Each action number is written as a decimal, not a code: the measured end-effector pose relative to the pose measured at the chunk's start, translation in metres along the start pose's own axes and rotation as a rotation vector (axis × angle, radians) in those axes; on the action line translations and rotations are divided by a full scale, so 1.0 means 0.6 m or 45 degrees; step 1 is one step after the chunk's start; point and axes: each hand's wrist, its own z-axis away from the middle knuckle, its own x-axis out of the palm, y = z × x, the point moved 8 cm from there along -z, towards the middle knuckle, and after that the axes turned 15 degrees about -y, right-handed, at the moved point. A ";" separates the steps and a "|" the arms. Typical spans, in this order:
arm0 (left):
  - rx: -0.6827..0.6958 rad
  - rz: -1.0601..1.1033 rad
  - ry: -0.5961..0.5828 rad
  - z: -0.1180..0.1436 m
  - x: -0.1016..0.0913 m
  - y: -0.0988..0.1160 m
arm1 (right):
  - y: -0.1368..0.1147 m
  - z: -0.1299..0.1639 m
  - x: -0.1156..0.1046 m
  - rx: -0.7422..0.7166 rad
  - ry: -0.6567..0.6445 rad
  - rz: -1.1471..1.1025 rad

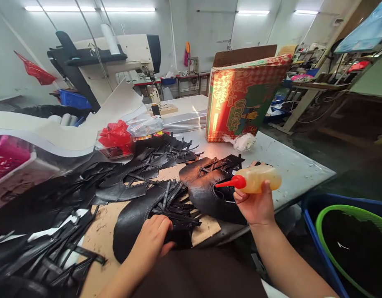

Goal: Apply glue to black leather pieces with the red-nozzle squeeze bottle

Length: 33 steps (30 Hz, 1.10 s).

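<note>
My right hand (256,205) holds a squeeze bottle (259,179) of yellowish glue on its side, its red nozzle pointing left over a black leather shoe upper (206,198). My left hand (152,240) presses down on another black leather upper (131,217) with strap cut-outs, lying on a brown board (104,223) at the table's near edge. More black uppers (138,174) lie spread behind them, and loose black straps (44,256) are heaped at the near left.
A red and green carton (240,99) stands on the white table (290,165) at the back right. A red plastic bag (116,134), a pink basket (6,155) and a sewing machine (116,58) are at the left. A blue bin with a green-rimmed basket (349,231) sits on the floor at the right.
</note>
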 end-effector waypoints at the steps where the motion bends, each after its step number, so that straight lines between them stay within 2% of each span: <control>1: -0.014 0.089 -0.005 -0.002 -0.004 -0.004 | 0.007 0.005 0.007 0.001 0.001 0.050; 4: -0.040 0.416 0.010 -0.009 -0.020 -0.016 | 0.020 0.021 0.017 -0.027 -0.010 0.234; 7: 0.022 0.710 0.025 -0.018 -0.030 -0.018 | 0.025 0.035 0.028 -0.058 -0.122 0.449; 10: 0.064 0.949 0.050 -0.023 -0.027 -0.023 | 0.029 0.047 0.027 -0.077 -0.182 0.638; 13: 0.076 1.130 0.071 -0.023 -0.022 -0.027 | 0.030 0.055 0.018 -0.132 -0.174 0.703; 17: 0.092 1.145 0.066 -0.020 -0.026 -0.023 | 0.036 0.059 0.007 -0.155 -0.135 0.725; 24: 0.082 1.110 0.112 -0.015 -0.032 -0.022 | 0.028 0.058 0.027 -0.140 -0.105 0.940; 33: 0.083 1.081 0.127 -0.019 -0.032 -0.025 | 0.049 0.057 0.005 -0.059 -0.131 0.728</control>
